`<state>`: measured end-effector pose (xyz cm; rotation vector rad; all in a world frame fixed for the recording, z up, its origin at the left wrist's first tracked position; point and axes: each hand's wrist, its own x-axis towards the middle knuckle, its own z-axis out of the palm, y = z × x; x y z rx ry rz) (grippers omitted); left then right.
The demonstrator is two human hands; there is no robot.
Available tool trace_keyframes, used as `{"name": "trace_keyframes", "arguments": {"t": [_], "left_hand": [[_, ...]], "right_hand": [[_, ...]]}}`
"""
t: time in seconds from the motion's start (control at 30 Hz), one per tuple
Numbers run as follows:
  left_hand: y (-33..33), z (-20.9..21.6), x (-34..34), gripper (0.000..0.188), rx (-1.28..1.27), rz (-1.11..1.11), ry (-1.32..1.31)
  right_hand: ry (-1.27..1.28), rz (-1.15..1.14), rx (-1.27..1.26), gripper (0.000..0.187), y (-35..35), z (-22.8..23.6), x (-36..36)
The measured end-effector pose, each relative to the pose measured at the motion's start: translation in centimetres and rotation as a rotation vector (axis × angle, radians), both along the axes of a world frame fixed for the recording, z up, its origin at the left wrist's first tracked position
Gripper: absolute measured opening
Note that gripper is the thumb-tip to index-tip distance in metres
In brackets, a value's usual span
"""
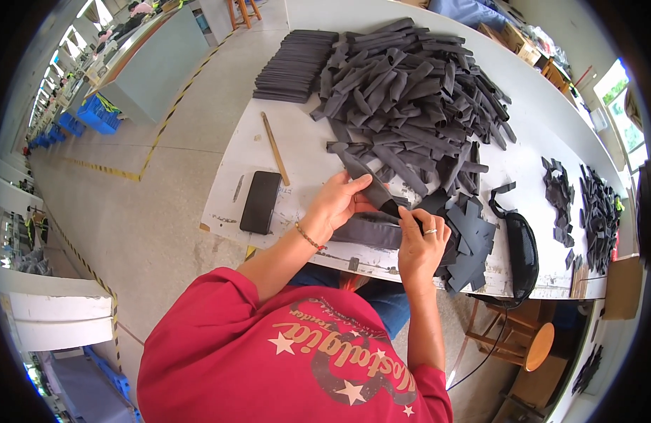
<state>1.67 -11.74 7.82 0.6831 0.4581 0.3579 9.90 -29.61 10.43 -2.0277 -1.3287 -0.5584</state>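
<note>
Fabric sleeve (368, 179), dark grey and slim, sits slantwise above the near edge of the white table (304, 137), caught between both hands. The left hand (334, 201) grips its middle, thumb on top and fingers beneath; the right hand (423, 243) pinches the black lower end, though what exactly lies under those fingertips is hidden. Just beside the right hand spreads a heap of flat black pieces (473, 243); beyond the hands lies a loose pile of similar sleeves (410, 92), with a neat stack (295, 67) to its left. The step in hand looks like fitting a black piece into the sleeve's end. The next move seems to call for a steady left hold while the right hand pushes it straight, without creasing the cloth.
</note>
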Motion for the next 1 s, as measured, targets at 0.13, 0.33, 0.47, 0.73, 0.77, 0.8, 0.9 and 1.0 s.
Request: {"name": "trace_keyframes", "arguments": {"t": [0.13,0.33,0.47,0.73,0.77,0.8,0.9,1.0], "left_hand": [[-1.7,1.0,-0.2,0.033,0.101,0.118,-0.019],[-3.7,1.5,-0.2,0.042,0.264,0.169,-0.163],[-3.7,0.7,0.4,0.024,0.130,0.024,-0.281],[-3.4,0.7,-0.1,0.023,0.133,0.075,-0.298],[-3.2,1.1,-0.2,0.023,0.131,0.090,-0.291],[-3.2,1.2,0.0,0.024,0.163,0.079,-0.321],[-5.0,1.4,-0.1,0.023,0.141,0.006,-0.316],[-5.3,1.0,-0.2,0.022,0.087,0.002,-0.337]], "right_hand": [[-0.027,-0.042,-0.010,0.036,0.5,-0.6,-0.5],[0.120,0.019,0.070,0.053,1.5,-0.7,-2.3],[0.254,0.118,0.198,0.047,2.3,-2.1,-3.7],[0.239,0.119,0.057,0.040,1.7,-1.5,-3.2],[0.254,0.131,0.039,0.038,0.8,-2.1,-3.0],[0.278,0.161,0.045,0.037,0.4,-2.5,-2.6],[0.332,0.234,0.050,0.034,0.9,-2.0,-2.5],[0.325,0.264,0.055,0.031,1.9,0.0,-2.6]]}}
